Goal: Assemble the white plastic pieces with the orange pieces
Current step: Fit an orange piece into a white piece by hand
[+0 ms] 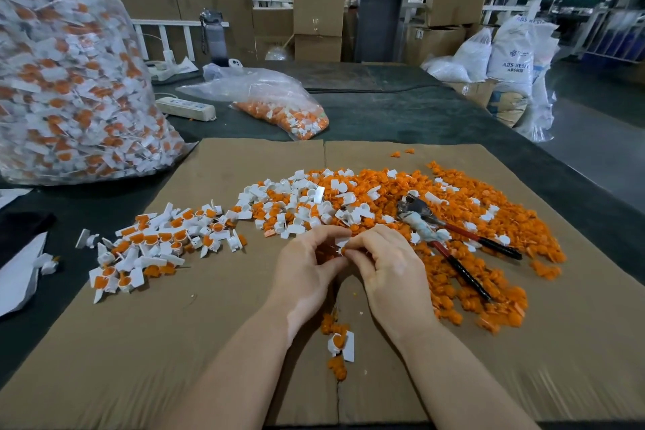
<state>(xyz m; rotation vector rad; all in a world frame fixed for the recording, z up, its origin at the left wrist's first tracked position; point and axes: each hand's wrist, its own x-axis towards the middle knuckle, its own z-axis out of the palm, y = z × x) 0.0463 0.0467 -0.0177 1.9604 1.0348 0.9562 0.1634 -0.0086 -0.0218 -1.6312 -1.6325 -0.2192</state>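
Note:
My left hand and my right hand meet over the cardboard sheet. Between their fingertips they pinch one small white plastic piece with an orange piece at it. Just beyond the hands lies a heap of loose white pieces. A wide heap of loose orange pieces spreads to the right. To the left sits a pile of joined white-and-orange pieces. One joined piece and a few orange pieces lie between my forearms.
Red-handled pliers lie on the orange heap. A big clear bag of joined pieces stands at the left. A smaller bag and a power strip lie behind the cardboard. Boxes and sacks stand beyond the table.

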